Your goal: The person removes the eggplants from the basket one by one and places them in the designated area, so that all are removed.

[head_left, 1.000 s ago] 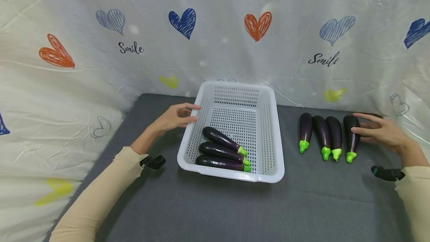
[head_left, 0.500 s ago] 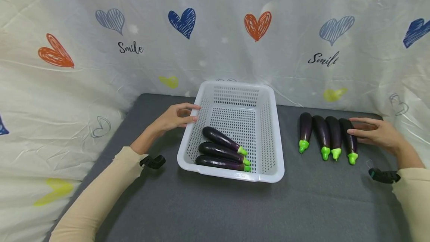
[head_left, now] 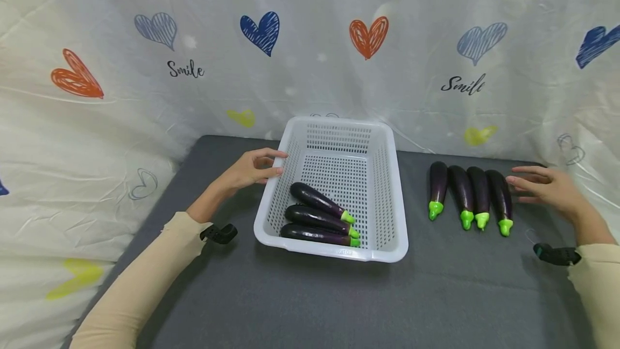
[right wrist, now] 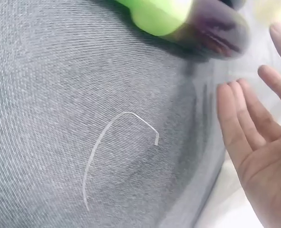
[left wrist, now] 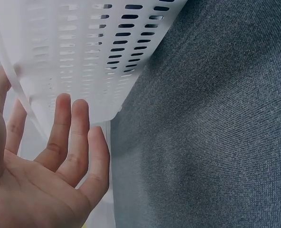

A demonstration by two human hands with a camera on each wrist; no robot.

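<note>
My left hand (head_left: 249,168) rests its fingertips on the left rim of a white perforated plastic basket (head_left: 398,198). The left wrist view shows its other fingers (left wrist: 79,123) loosely extended beside the basket's outer wall. Inside the basket lie three dark purple eggplants (head_left: 317,216) with green stem ends. To the right of the basket, several more eggplants stand side by side in a row, stems toward me. My right hand (head_left: 547,187) is just right of the outermost eggplant (head_left: 500,198), its fingers spread with nothing between them. The right wrist view shows a gap between those fingers and the eggplant.
A grey cloth (head_left: 300,306) covers the table. Behind and to the left hangs a white sheet (head_left: 310,69) printed with hearts and "Smile". A thin pale strip (right wrist: 95,147) arcs across the right wrist view. Black bands with cameras (head_left: 557,255) sit at both wrists.
The outermost eggplant has shifted left against the others, and my right hand has let go of it and drawn slightly right. My left hand stays at the basket rim.
</note>
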